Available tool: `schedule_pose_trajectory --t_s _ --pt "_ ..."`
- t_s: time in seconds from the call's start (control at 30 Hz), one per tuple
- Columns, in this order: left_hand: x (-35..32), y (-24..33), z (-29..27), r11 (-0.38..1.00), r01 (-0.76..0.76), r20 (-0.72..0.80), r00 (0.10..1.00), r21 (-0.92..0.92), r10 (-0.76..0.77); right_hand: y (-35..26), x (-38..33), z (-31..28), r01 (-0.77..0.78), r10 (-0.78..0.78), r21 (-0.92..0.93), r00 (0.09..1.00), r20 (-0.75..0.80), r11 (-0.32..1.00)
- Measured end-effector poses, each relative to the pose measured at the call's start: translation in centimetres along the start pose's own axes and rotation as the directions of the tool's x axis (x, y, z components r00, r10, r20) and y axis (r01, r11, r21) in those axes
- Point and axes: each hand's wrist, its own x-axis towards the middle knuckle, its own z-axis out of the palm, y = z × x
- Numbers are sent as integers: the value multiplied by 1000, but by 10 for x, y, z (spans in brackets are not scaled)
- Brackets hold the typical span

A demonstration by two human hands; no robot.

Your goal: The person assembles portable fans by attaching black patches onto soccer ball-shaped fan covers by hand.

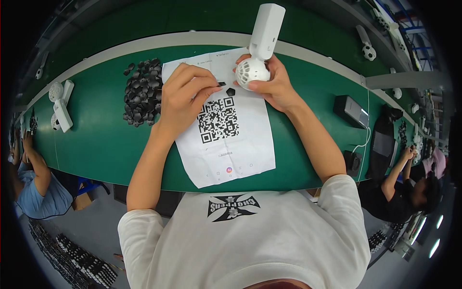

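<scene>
My right hand (274, 86) grips a white device by its round, football-like head (252, 72), which has open slots on its left side. The device's long white body (265, 31) points up and away from me. Between the thumb and fingertips of my left hand (185, 94) is a small black piece (221, 84), held just left of the ball. A black pentagon piece (231, 91) lies on the printed paper sheet (250, 139), below the ball. Left of my left hand sits a pile of similar black pieces (143, 91).
The green table (303, 159) carries another white device (62, 108) at left. A black box (351, 111) and a small dark cabled unit (352, 163) stand at right. Beyond the pale rail (308, 58), a green surface holds more devices (368, 48). People work at both sides.
</scene>
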Motion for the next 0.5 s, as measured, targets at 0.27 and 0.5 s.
schedule_pose_trajectory --t_s 0.27,0.5 --pt "-1 5 3 838 -420 179 907 348 380 4 -7 3 233 -231 -324 972 46 917" --pt "-9 10 13 956 -175 103 983 234 155 16 -7 1 331 -286 -406 943 170 851"
